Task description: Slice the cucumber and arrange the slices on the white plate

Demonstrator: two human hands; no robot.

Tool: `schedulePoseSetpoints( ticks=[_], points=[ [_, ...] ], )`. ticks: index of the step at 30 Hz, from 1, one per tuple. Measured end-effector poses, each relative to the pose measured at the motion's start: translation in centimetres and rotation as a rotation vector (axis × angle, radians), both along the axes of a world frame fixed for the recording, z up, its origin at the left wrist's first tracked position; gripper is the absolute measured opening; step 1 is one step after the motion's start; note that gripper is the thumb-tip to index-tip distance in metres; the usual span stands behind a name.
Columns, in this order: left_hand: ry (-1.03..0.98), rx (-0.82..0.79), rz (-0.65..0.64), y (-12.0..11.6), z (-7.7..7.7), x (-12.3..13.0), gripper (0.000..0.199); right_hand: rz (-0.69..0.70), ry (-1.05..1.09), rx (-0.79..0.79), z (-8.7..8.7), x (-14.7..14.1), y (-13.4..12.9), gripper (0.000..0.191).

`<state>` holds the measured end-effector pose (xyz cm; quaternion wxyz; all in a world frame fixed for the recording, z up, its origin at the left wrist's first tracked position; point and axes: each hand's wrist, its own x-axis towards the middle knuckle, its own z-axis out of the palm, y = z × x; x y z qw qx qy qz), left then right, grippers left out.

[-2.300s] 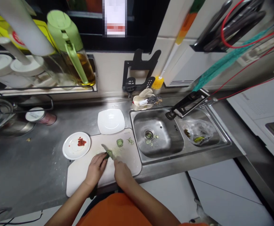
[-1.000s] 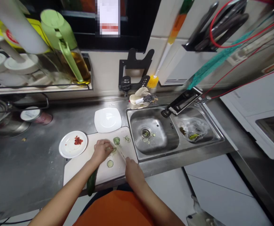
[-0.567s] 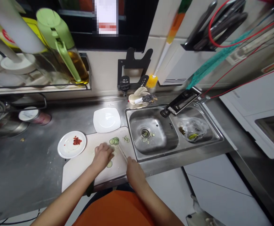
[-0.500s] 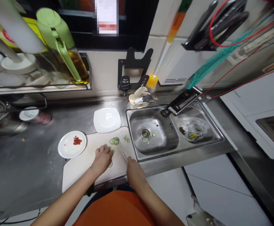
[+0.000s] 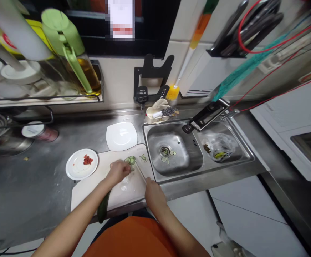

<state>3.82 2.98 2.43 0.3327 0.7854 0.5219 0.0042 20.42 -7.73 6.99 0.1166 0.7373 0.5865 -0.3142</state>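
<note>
"Your left hand (image 5: 120, 171) was partly closed, its fingers curled just beside the cucumber slices (image 5: 130, 160); whether the green bit at its fingertips was gripped could not be told. And the right?"

"Your right hand (image 5: 155, 194) was closed around the handle of the knife (image 5: 140, 171), whose blade pointed toward the slices near the far edge of the cutting board (image 5: 91, 194)."

"What had just changed?"

"Half a second earlier, a lone slice showed partly beneath your left hand; by this view that spot was a bare wet patch, and the hand had shifted toward the slices. No separate slice was visible there any longer."

"And against the earliest frame?"

"There, your left hand steadied the cucumber under the blade. Here the cucumber (image 5: 103, 210) lay at the board's near edge, partly beneath your left forearm, and the group of slices had spread wider."
</note>
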Motion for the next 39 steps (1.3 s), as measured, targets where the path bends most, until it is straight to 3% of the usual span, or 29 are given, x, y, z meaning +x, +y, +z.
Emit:
schedulePoseSetpoints(
  ticks=[3, 6, 11, 15, 19, 39],
  points=[
    [-0.020, 0.142, 0.196, 1.7, -0.1, -0.1, 0.022, -0.005, -0.009, -0.014, 0.3, 0.1, 0.1, 0.040],
    [-0.075, 0.291, 0.271, 0.7, -0.4, -1.7, 0.027, 0.004, -0.005, -0.036, 0.8, -0.2, 0.2, 0.041],
    [-0.204, 0.424, 0.221, -4.5, -1.6, -5.2, 0.023, 0.093, 0.048, -0.032, 1.4, -1.5, 0.1, 0.038],
    [-0.243, 0.442, 0.177, -7.0, -3.0, -6.2, 0.021, 0.177, 0.085, -0.058, 1.8, -3.3, 0.1, 0.038],
    [-0.235, 0.460, 0.194, -7.3, -3.7, -6.0, 0.022, 0.220, 0.108, -0.065, 2.1, -4.5, 0.1, 0.037],
    [-0.223, 0.476, 0.183, -7.1, -3.8, -6.2, 0.019, 0.198, 0.127, -0.110, 2.6, -5.2, 0.0, 0.032]
  ],
)
